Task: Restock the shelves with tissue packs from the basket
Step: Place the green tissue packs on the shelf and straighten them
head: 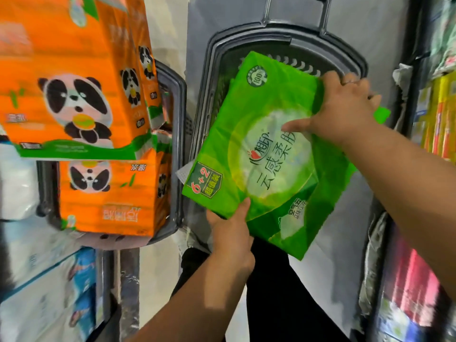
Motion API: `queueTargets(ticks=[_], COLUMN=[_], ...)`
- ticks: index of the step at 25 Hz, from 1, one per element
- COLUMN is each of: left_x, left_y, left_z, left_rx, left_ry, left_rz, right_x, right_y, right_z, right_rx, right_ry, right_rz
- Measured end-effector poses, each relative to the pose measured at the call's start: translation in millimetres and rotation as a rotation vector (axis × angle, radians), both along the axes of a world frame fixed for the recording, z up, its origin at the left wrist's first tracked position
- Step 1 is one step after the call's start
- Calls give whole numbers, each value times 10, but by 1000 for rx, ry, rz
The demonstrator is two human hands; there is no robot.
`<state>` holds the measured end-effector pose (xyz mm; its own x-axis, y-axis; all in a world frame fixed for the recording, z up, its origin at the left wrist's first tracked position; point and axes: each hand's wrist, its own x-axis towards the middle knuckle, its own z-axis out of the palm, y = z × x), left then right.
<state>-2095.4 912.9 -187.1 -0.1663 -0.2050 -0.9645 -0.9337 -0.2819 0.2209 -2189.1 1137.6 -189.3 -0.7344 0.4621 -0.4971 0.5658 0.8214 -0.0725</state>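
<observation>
Green tissue pack (266, 154) sat at frame centre, tilted, over the near rim of the grey basket (276, 23) at 12 o'clock. Left hand (232, 235) pinched its lower edge at 6 o'clock, thumb on top. Right hand (345, 107) gripped its far right edge at 2 o'clock (thumb splayed across the printed face). Orange panda packs (74, 82) were stacked at 9–10 o'clock. Shelf goods (439, 114) were blurred at 3 o'clock.

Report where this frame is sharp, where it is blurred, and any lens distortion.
Head view: sharpest at centre, where the print on the green tissue pack held by the left hand and right hand is legible; the orange panda packs and the right-hand shelves are smeared by motion blur; wide-angle distortion curves straight lines near the edges; lighting is even, without hard shadows.
</observation>
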Motion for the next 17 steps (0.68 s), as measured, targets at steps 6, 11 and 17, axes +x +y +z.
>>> queueTargets(ticks=[6, 11, 17], left_x=[162, 230, 403], left_y=[-595, -1032, -1609], left_z=[738, 1386, 2123], left_rx=[-129, -230, -422], left_ry=[166, 397, 634], left_rz=[-145, -118, -121], right_x=[340, 478, 654], right_y=[-372, -830, -1331], right_z=[885, 1475, 2265], right_rx=[-84, -197, -409], right_ry=[97, 168, 254], right_rz=[-57, -64, -69])
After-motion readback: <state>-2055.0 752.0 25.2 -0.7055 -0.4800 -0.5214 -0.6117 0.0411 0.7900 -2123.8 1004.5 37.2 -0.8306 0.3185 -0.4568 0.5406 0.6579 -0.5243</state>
